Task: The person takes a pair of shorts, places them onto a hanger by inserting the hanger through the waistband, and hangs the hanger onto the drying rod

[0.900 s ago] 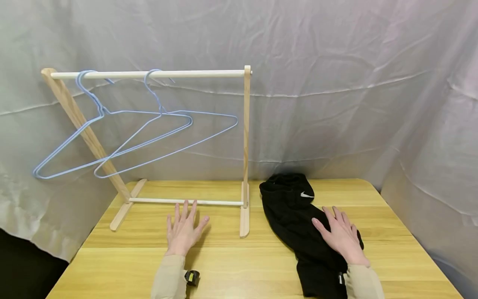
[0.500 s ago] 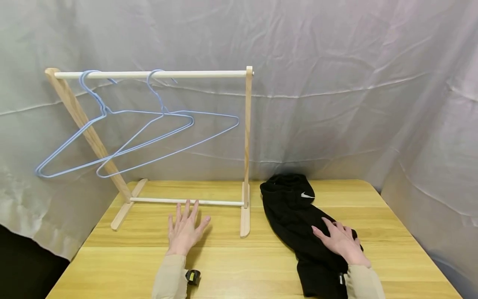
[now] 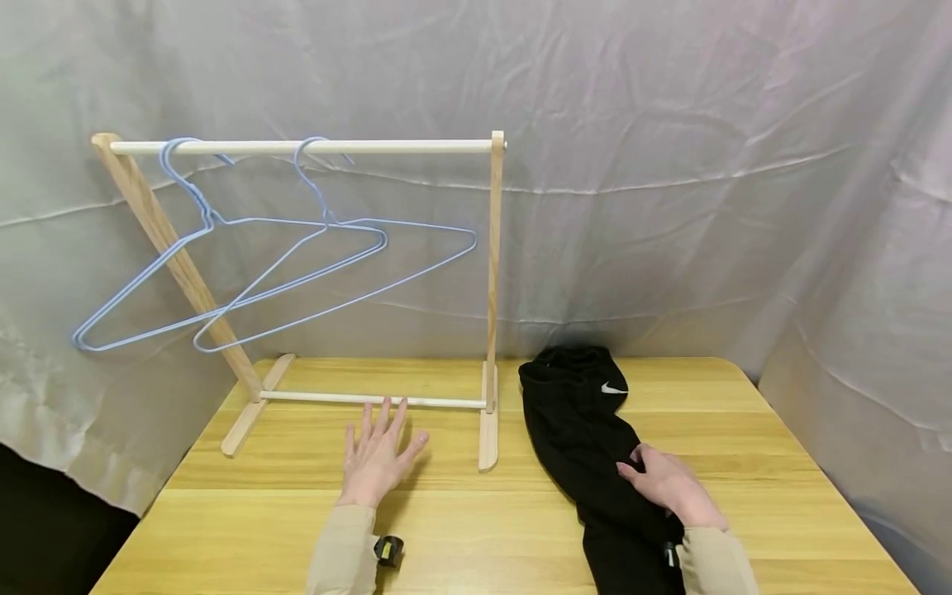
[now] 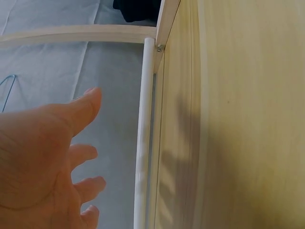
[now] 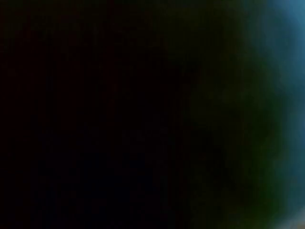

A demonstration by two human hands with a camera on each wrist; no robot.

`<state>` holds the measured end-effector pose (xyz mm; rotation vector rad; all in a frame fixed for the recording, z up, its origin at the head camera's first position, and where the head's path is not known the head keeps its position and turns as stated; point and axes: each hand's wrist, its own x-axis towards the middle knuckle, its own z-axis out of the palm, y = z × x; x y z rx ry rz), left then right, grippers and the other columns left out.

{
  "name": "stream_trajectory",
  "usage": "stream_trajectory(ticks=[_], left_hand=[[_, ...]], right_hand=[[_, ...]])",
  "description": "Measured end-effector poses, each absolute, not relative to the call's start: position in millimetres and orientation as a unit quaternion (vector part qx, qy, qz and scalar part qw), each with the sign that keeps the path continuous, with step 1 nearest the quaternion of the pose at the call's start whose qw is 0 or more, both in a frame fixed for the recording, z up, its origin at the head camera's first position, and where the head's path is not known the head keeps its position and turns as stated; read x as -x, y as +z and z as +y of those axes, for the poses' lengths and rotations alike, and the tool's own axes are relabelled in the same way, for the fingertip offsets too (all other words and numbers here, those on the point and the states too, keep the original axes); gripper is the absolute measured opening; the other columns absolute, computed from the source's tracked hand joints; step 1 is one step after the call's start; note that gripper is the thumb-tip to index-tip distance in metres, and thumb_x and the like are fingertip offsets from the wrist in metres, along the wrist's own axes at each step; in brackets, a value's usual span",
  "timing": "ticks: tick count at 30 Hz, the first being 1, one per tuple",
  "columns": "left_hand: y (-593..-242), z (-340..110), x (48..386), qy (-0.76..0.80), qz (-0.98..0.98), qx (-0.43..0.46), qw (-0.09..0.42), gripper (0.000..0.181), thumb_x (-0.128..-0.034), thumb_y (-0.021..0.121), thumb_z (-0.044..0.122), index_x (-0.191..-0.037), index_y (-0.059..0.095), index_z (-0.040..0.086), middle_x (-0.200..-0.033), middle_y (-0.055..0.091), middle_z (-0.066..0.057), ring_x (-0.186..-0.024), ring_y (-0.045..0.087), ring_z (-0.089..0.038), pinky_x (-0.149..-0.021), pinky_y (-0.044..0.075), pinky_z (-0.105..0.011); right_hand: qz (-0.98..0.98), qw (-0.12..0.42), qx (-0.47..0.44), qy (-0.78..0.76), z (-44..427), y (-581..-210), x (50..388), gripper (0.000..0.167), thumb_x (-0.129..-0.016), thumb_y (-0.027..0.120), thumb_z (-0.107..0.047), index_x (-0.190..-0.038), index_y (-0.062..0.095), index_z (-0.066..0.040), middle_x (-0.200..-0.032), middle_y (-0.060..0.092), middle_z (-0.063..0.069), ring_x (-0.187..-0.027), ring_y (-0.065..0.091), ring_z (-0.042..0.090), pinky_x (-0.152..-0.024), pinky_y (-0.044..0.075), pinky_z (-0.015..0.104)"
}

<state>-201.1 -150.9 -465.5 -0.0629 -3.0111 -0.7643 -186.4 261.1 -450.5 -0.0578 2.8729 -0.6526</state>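
Observation:
A black garment (image 3: pixel 587 446) with a white swoosh lies bunched on the right half of the table. My right hand (image 3: pixel 673 486) grips its right edge, fingers curled into the cloth and thumb on top. The right wrist view is almost wholly dark. My left hand (image 3: pixel 374 464) is spread with nothing in it, just in front of the lower bar (image 3: pixel 320 397) of a wooden rack. In the left wrist view the left hand (image 4: pixel 47 162) shows spread fingers beside the white bar (image 4: pixel 144 119).
The rack's top bar (image 3: pixel 416 146) carries blue wire hangers (image 3: pixel 137 285) toward its left and middle. Its right post (image 3: pixel 493 273) stands left of the garment. A grey curtain (image 3: pixel 669 165) hangs behind the wooden table (image 3: pixel 476 529).
My right hand's fingers have curled from lying spread on the cloth, and the garment's right part has been drawn in leftward. The left hand has shifted slightly right.

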Motion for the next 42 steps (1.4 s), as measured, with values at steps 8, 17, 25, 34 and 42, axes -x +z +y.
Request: stream_trajectory(ticks=[8,17,25,34,42], left_hand=[[-465,-144,197,-0.252,-0.965,0.072,0.013,0.07,-0.1018,0.052,0.047,-0.159,0.028,0.014,-0.169,0.013,-0.014,-0.157,0.003,-0.042,-0.122,-0.003,-0.066],[-456,-124,193,-0.269,-0.951,0.152,0.005,0.067,-0.1008,0.056,0.044,-0.151,0.042,0.002,-0.164,0.027,-0.021,-0.155,0.017,-0.042,-0.124,0.008,-0.063],[-445,-104,188,-0.285,-0.929,0.234,0.016,0.045,-0.0975,0.064,0.036,-0.13,0.062,0.004,-0.135,0.06,-0.017,-0.128,0.051,-0.035,-0.11,0.041,-0.057],[-441,-90,180,-0.337,-0.891,0.288,-0.099,0.037,-0.0976,0.064,0.04,-0.114,0.064,0.007,-0.084,0.064,0.004,-0.07,0.052,-0.002,-0.065,0.044,-0.02],[-442,-70,167,-0.26,-0.922,0.254,-0.134,0.075,-0.0868,0.067,0.063,-0.135,0.058,0.007,-0.103,0.073,-0.002,-0.092,0.066,-0.01,-0.079,0.053,-0.027]], right_hand=[[0.947,0.127,0.018,-0.296,247,-450,181,0.02,-0.099,0.06,-0.018,-0.096,0.046,-0.005,-0.087,0.059,0.019,-0.053,0.059,0.022,-0.047,0.053,0.034],[0.896,0.16,0.062,-0.41,236,-453,178,0.02,-0.099,0.057,-0.008,-0.098,0.038,-0.004,-0.078,0.057,0.016,-0.046,0.062,0.023,-0.046,0.055,0.037],[0.853,0.201,0.115,-0.468,222,-457,179,0.02,-0.101,0.054,-0.009,-0.1,0.035,-0.002,-0.066,0.057,0.007,-0.049,0.063,0.015,-0.054,0.058,0.034],[0.776,0.27,0.142,-0.552,202,-457,178,0.019,-0.104,0.046,-0.007,-0.113,0.033,0.004,-0.08,0.06,0.015,-0.071,0.075,0.035,-0.065,0.062,0.036],[0.735,0.304,0.192,-0.576,191,-458,178,0.026,-0.102,0.043,-0.001,-0.123,0.028,0.004,-0.097,0.069,0.024,-0.091,0.074,0.031,-0.081,0.062,0.036]])
